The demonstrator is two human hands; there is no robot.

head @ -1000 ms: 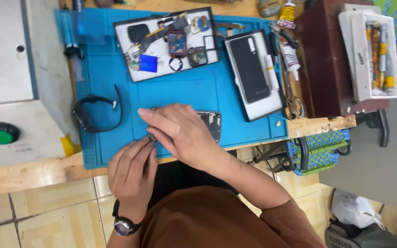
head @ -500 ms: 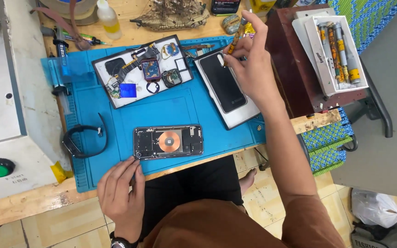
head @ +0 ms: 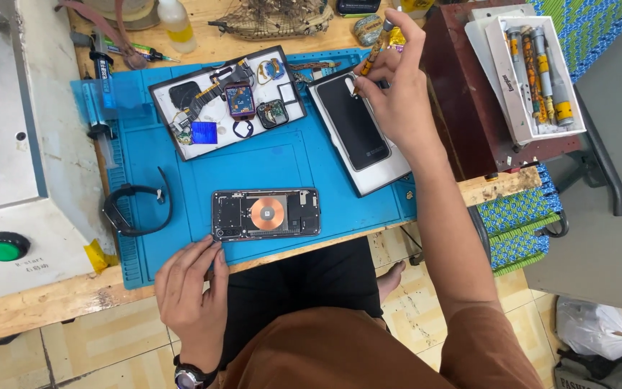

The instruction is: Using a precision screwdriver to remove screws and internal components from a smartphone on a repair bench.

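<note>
Right hand [head: 397, 94] clenched on a screwdriver [head: 370, 59], left hand [head: 192, 288] loose — fingertips touching the opened phone [head: 266, 214]

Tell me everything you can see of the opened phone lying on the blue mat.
The opened phone lies flat, lengthwise along the near edge of the blue mat, back cover off. Its dark insides show, with a round copper-coloured coil at the middle and small black parts and shields on both sides. The left hand rests by its lower left corner, fingertips at the edge. The right hand is away from it.
</note>
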